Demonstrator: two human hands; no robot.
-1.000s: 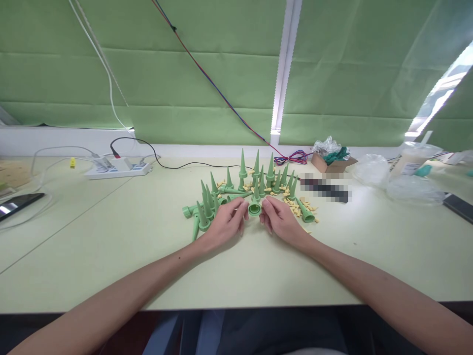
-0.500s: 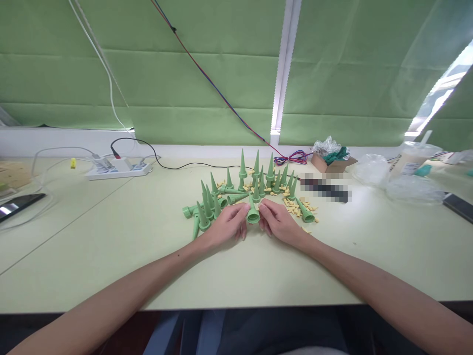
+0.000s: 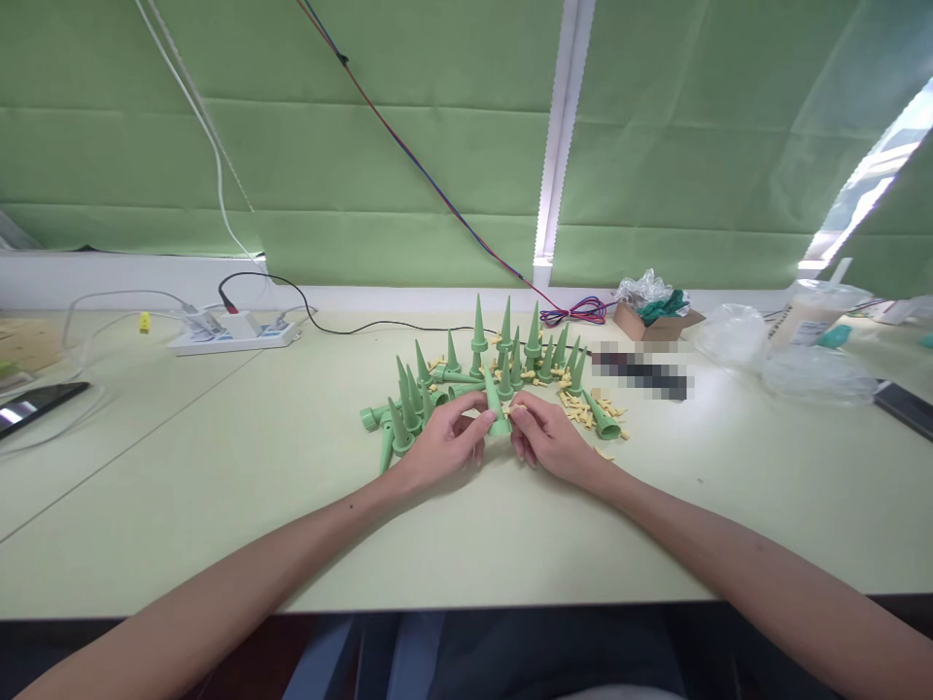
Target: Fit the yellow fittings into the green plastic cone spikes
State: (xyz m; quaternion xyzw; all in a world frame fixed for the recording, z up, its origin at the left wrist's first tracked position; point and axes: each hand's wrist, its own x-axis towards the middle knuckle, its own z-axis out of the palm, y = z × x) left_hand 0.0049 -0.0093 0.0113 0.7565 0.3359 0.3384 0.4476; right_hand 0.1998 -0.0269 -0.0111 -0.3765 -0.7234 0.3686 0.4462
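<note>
My left hand (image 3: 453, 436) is closed on a green plastic spike (image 3: 497, 406), a hollow cone with a wide collar, held with its tip up and leaning left. Against the right side of that collar, my right hand (image 3: 543, 433) pinches a small yellow plastic piece (image 3: 516, 409), mostly hidden by the fingertips. Behind both hands, several matching green spikes (image 3: 478, 326) stand upright, while others lie on their sides. A scatter of small yellow pieces (image 3: 581, 412) lies to the right, near a tipped-over spike (image 3: 604, 418).
On the left are a white power strip (image 3: 237, 335) and a phone (image 3: 44, 403). A small cardboard box (image 3: 652, 326), bundled wires (image 3: 579, 312), a drink cup (image 3: 809, 316) in plastic film and a dark device (image 3: 906, 408) occupy the right side of the table (image 3: 466, 554).
The spike in my left hand has turned: its open base faced me before, and now its side shows with the tip higher. My left fingers have shifted around it; the right hand barely moved.
</note>
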